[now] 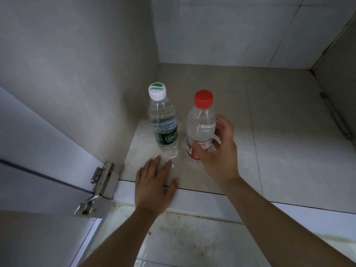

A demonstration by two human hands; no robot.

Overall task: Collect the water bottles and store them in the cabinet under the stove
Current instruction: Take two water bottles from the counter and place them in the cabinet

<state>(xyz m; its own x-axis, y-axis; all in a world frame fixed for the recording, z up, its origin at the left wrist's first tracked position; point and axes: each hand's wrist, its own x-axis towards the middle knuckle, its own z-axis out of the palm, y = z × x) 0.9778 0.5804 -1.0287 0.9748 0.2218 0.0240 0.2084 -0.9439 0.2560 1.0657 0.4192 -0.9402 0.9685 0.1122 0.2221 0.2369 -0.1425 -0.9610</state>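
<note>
Two clear water bottles stand upright side by side on the tiled cabinet floor [279, 143], near the left wall. The left bottle [163, 120] has a white cap and a green label. The right bottle [200, 124] has a red cap and a red-and-white label. My right hand [217, 151] is curled around the lower part of the red-capped bottle, with the thumb in front and the fingers behind it. Just in front of the green-label bottle, my left hand [156, 184] lies flat with straight fingers on the cabinet floor, apart from the bottle.
The open cabinet door [38, 170] hangs at the left on a metal hinge [100, 180]. The cabinet's left wall [77, 74] stands close to the bottles. A pipe [335, 116] runs along the right wall. Bare floor lies to the right of the bottles.
</note>
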